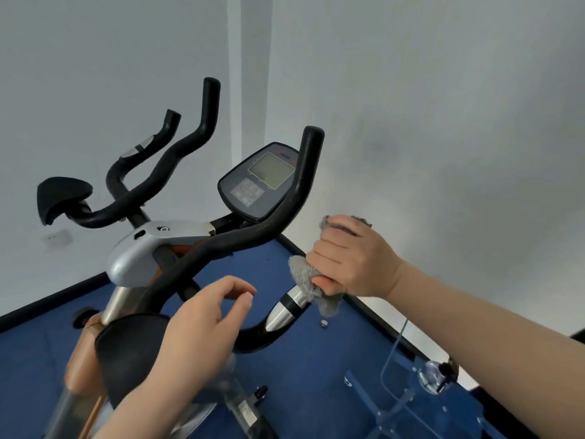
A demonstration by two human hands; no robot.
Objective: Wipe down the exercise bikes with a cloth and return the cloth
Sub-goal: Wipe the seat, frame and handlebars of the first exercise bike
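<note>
A grey cloth (305,274) was clamped in the right hand (348,258), wrapped round the upright end of the exercise bike (164,248) inner handlebar (285,312). The left hand (196,331) was held loosely curled and empty, just beside the handlebar. Behind, the console (259,182) was seen.

Small gym or fitness room. Exercise bike (177,248) fills centre-left of the frame: black curved handlebars (285,217), padded elbow rests (61,196), digital console (261,182) with screen and buttons at centre. Blue rubber-look floor (316,359) along the bottom, dark skirting where it meets plain pale grey walls (443,106). Wall socket (57,238) at left. Part of a blue metal frame (411,403), lower right.
</note>
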